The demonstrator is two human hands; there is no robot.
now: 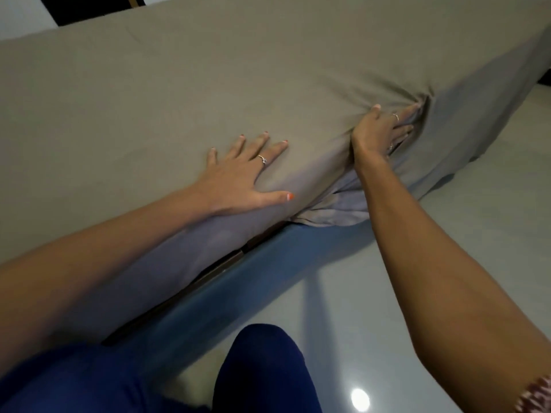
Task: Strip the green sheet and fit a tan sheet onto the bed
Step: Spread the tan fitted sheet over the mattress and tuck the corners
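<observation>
A glossy grey floor (387,293) runs along the near side of the bed (208,272), whose dark frame edge shows under the mattress. The tan sheet (208,84) already covers the whole top of the mattress and hangs down the side; no green sheet is in view, so the stripping appears done and the step in hand is tucking the side overhang.

The left hand (238,177) lies flat on the mattress edge, fingers spread, thumb hooked over the side, pressing the cloth down. The right hand (384,129) is set edgewise against the mattress side, fingers straight and together, pushing into a bunched fold of sheet. Whether the fingertips pinch the cloth or only press it is hard to tell, as the fold hides them.

Procedure for a clean tuck:
- Hold the left hand as an anchor so the top surface does not creep.
- Drive the right hand along the side toward the far end, smoothing the radiating creases before tucking.
- Feed the loose flap (334,210) hanging below the mattress under the edge, working from the anchored point outward.
- Check the far overhang (477,138), which hangs untucked.
</observation>
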